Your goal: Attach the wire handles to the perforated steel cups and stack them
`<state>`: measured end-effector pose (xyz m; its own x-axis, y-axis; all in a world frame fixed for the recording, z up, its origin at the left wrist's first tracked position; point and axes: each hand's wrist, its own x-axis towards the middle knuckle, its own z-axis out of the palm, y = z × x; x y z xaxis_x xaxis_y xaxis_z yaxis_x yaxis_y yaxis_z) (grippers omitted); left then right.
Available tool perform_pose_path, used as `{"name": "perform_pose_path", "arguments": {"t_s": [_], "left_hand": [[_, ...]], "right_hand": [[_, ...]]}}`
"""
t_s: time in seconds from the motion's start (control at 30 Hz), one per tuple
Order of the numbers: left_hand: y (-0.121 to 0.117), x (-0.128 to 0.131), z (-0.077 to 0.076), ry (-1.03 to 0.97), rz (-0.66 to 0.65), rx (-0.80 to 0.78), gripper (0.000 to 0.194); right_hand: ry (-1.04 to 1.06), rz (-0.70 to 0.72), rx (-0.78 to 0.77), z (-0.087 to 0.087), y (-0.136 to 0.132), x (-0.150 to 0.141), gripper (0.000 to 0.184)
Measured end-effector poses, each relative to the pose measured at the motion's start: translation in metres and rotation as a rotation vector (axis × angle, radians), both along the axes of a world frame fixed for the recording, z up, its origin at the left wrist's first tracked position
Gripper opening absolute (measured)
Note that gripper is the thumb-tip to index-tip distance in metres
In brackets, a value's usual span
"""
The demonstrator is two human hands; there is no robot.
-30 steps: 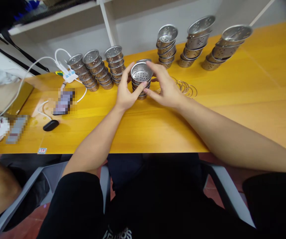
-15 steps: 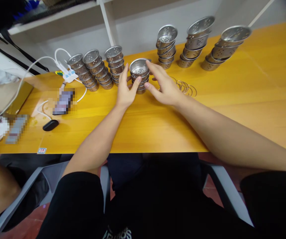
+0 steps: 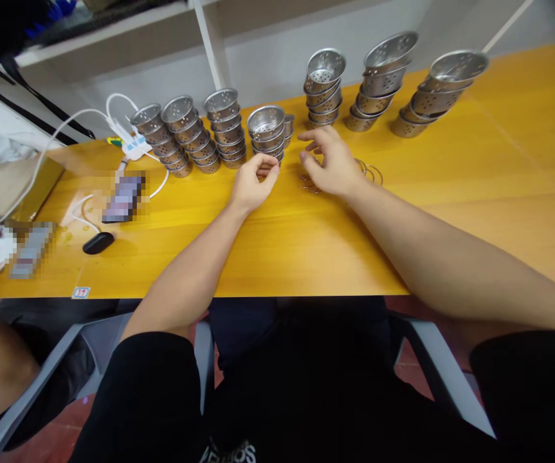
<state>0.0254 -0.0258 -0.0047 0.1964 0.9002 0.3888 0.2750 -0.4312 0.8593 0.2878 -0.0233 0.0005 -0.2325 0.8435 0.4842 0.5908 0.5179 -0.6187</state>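
Observation:
A stack of perforated metal cups (image 3: 266,132) stands upright on the yellow table. Just in front of its base is my left hand (image 3: 253,184), fingers loosely curled, thumb near the fingertips, and nothing visible in it. Whether it touches the lowest cup I cannot tell. My right hand (image 3: 331,166) hovers to the right of the stack, open, with fingers apart and nothing held. Beneath and beside that hand lie several thin metal rings (image 3: 375,173), partly covered by it. A metal cup-like piece (image 3: 289,130) shows behind the stack's right side.
Left of the stack stand three more cup stacks, the nearest one (image 3: 223,128) beside it. Three leaning stacks, one (image 3: 376,80) among them, are at the back right. A phone (image 3: 123,198), a black case (image 3: 98,242) and a white power strip (image 3: 136,146) lie left.
Both hands have come away from the cup stack, the left toward me and the right to the right. The stack sits slightly farther left and back.

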Motion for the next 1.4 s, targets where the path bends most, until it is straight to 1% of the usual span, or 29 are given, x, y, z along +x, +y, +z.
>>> {"name": "perform_pose_path", "arguments": {"t_s": [0.1, 0.2, 0.3, 0.37, 0.43, 0.53, 0.63, 0.7, 0.77, 0.83, 0.9, 0.97, 1.07, 1.13, 1.23, 1.33, 1.4], "left_hand": [[0.004, -0.003, -0.002, 0.038, 0.013, -0.017, 0.010], [0.008, -0.007, -0.006, 0.064, 0.034, 0.003, 0.010], [0.009, -0.009, -0.009, 0.096, 0.047, 0.032, 0.009], [0.010, -0.010, -0.011, 0.121, 0.060, 0.047, 0.010], [0.012, -0.013, -0.014, 0.141, 0.063, 0.069, 0.012], [0.019, -0.017, -0.020, 0.154, 0.043, 0.112, 0.012], [0.024, -0.021, -0.026, 0.159, 0.025, 0.132, 0.012], [0.026, -0.022, -0.028, 0.157, 0.020, 0.134, 0.012], [0.027, -0.022, -0.029, 0.155, 0.009, 0.137, 0.014], [0.026, -0.022, -0.029, 0.154, -0.003, 0.135, 0.015], [0.026, -0.021, -0.029, 0.157, -0.011, 0.128, 0.016], [0.025, -0.021, -0.028, 0.164, -0.009, 0.117, 0.017], [0.025, -0.020, -0.028, 0.184, -0.002, 0.115, 0.018], [0.026, -0.020, -0.029, 0.194, -0.004, 0.123, 0.018], [0.026, -0.020, -0.028, 0.207, -0.014, 0.131, 0.019], [0.024, -0.020, -0.026, 0.220, -0.028, 0.135, 0.019], [0.023, -0.020, -0.024, 0.220, -0.033, 0.136, 0.019]], "right_hand": [[0.029, -0.010, -0.002, 0.005, -0.001, 0.000, 0.069], [0.074, 0.021, 0.013, 0.010, 0.004, -0.003, 0.074], [0.103, 0.096, 0.004, 0.010, 0.019, -0.007, 0.079], [0.080, 0.129, 0.006, 0.010, 0.032, -0.011, 0.077], [0.018, 0.134, 0.014, 0.012, 0.045, -0.015, 0.070], [-0.120, 0.080, -0.008, 0.020, 0.061, -0.023, 0.053], [-0.295, -0.002, -0.095, 0.026, 0.074, -0.031, 0.053], [-0.363, -0.050, -0.123, 0.026, 0.081, -0.035, 0.040], [-0.367, -0.081, -0.105, 0.022, 0.083, -0.035, 0.023], [-0.371, -0.104, -0.082, 0.020, 0.077, -0.031, 0.017], [-0.420, -0.140, -0.083, 0.023, 0.062, -0.026, 0.015], [-0.503, -0.180, -0.104, 0.033, 0.040, -0.017, 0.015], [-0.615, -0.217, -0.143, 0.051, 0.006, 0.000, 0.018], [-0.660, -0.280, -0.186, 0.062, -0.009, 0.015, 0.019], [-0.657, -0.372, -0.262, 0.070, -0.019, 0.041, 0.018], [-0.603, -0.436, -0.319, 0.072, -0.020, 0.061, 0.021], [-0.536, -0.454, -0.352, 0.073, -0.021, 0.068, 0.022]]}}
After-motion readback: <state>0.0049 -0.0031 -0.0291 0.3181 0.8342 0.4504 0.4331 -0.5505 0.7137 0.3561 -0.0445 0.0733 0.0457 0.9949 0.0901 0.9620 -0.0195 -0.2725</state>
